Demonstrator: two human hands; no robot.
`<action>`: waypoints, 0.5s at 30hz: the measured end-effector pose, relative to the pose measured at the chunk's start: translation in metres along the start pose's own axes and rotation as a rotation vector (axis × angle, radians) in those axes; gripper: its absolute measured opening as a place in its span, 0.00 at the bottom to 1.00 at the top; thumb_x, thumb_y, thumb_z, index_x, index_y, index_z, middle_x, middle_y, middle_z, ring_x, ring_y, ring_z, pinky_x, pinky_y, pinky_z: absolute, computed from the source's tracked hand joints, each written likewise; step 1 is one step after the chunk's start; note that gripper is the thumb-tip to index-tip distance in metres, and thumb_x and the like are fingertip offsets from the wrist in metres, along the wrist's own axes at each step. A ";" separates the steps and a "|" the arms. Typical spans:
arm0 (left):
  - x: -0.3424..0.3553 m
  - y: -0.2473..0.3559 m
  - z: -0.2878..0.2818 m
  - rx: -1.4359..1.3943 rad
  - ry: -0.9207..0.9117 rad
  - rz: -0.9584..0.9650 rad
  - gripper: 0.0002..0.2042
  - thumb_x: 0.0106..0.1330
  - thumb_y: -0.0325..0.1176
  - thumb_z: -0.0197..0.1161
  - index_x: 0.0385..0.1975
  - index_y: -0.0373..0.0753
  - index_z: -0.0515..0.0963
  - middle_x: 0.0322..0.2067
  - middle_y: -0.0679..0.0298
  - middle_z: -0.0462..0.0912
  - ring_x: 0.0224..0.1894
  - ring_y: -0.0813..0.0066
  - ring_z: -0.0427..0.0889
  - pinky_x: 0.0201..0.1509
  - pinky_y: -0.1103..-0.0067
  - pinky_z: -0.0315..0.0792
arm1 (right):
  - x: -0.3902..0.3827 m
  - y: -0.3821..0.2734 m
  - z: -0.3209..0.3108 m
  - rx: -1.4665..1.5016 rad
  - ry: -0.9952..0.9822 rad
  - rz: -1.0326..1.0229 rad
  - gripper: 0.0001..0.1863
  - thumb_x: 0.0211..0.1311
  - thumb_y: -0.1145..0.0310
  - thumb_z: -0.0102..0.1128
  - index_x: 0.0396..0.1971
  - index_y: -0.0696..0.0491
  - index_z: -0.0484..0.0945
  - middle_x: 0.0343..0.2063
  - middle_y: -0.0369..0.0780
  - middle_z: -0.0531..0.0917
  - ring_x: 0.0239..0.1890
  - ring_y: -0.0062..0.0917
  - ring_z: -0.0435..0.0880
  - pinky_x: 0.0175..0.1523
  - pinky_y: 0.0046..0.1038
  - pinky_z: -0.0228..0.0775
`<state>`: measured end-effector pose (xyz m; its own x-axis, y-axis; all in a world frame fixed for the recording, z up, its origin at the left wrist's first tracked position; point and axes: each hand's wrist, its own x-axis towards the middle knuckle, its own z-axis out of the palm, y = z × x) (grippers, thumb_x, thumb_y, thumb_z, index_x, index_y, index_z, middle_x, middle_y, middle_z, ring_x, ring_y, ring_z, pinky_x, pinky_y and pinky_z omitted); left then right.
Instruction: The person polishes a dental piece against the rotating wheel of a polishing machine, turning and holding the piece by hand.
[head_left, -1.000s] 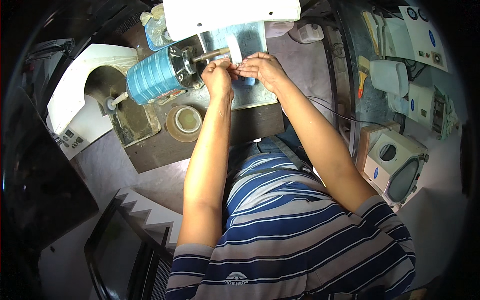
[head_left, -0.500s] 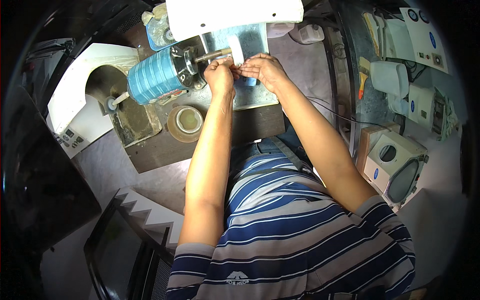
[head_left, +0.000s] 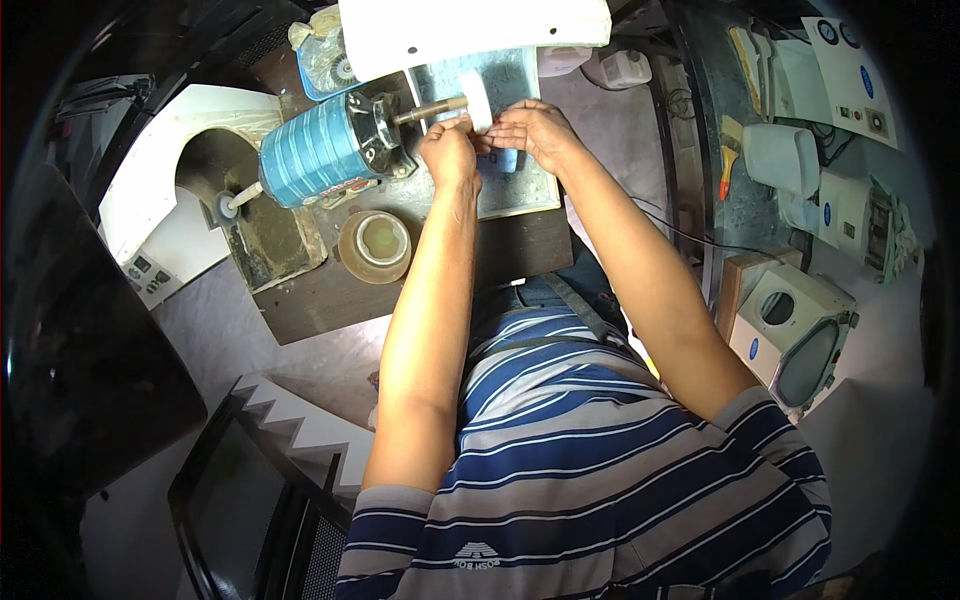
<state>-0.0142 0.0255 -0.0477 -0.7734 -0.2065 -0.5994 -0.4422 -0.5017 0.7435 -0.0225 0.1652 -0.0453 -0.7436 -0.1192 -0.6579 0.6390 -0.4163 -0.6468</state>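
Note:
A blue motor [head_left: 310, 152] lies on a dark bench [head_left: 290, 310], with a white wheel [head_left: 476, 100] on its right-hand shaft [head_left: 430, 110]. My left hand [head_left: 450, 152] is closed just below the shaft and wheel, its fingertips pinched on something I cannot make out. My right hand [head_left: 540, 135] is at the wheel's lower right edge, fingers curved and pressed together; what they grip is hidden. A pale blue tray [head_left: 515, 195] lies under both hands, with a small blue object [head_left: 505, 160] in it.
A brown bowl [head_left: 352, 258] stands nearer me, beside a grimy trough [head_left: 300, 240] under the left-hand polishing wheel. A white housing [head_left: 130, 200] is at left, another [head_left: 475, 30] behind the tray. A paintbrush [head_left: 728, 160], white machines [head_left: 780, 345] and a cable [head_left: 690, 240] are at right.
Both hands have shifted slightly right in the picture, along with the motor and bench. Their fingers stay at the lower part of the white wheel, with small changes in finger position.

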 end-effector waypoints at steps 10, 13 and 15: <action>-0.023 -0.020 -0.004 -0.191 -0.081 0.165 0.04 0.66 0.21 0.52 0.37 0.32 0.72 0.27 0.54 0.80 0.26 0.68 0.81 0.28 0.78 0.76 | -0.012 -0.010 0.000 -0.203 -0.082 -0.165 0.07 0.58 0.77 0.61 0.35 0.63 0.74 0.32 0.46 0.82 0.33 0.29 0.86 0.40 0.26 0.82; -0.027 -0.021 0.002 -0.247 -0.063 0.164 0.05 0.66 0.20 0.51 0.39 0.33 0.71 0.27 0.53 0.80 0.25 0.67 0.81 0.29 0.77 0.78 | -0.017 -0.015 0.001 -0.265 -0.068 -0.188 0.07 0.58 0.76 0.62 0.34 0.63 0.76 0.31 0.44 0.82 0.32 0.27 0.85 0.39 0.24 0.81; -0.027 -0.021 0.004 -0.288 -0.056 0.143 0.05 0.66 0.20 0.51 0.39 0.32 0.71 0.27 0.53 0.80 0.25 0.67 0.81 0.29 0.76 0.78 | -0.015 -0.019 0.002 -0.292 -0.054 -0.183 0.07 0.58 0.76 0.62 0.34 0.63 0.76 0.31 0.44 0.82 0.31 0.27 0.85 0.38 0.25 0.81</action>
<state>0.0136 0.0447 -0.0458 -0.8455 -0.2496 -0.4720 -0.1871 -0.6894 0.6998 -0.0235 0.1726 -0.0223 -0.8556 -0.1170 -0.5042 0.5173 -0.1604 -0.8406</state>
